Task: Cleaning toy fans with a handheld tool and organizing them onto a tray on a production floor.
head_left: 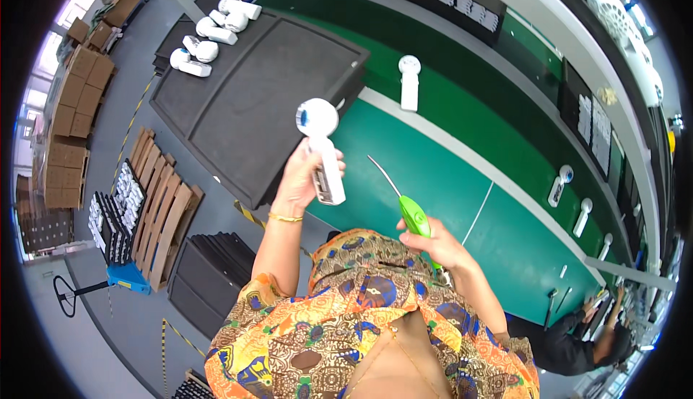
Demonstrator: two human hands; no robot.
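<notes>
My left hand (299,175) is wrapped round the handle of a white handheld fan (328,164), holding it up beside the corner of a black tray. The fan's round head points upward and has a blue spot on one side; its handle seems to show an open inside at the lower end. In my right hand (440,244) is a tool with a bright green handle (413,216) and a long, thin, slightly bent metal shaft. Its tip points up and left over the green table, apart from the fan.
Black trays (267,74) are stacked at the left, bearing several white fans (216,27). On the dark green belt (462,103) beyond the table (433,161) lie more fans (409,85). A co-worker (577,345) sits at lower right. Pallets (166,211) and a pallet jack (126,276) stand left.
</notes>
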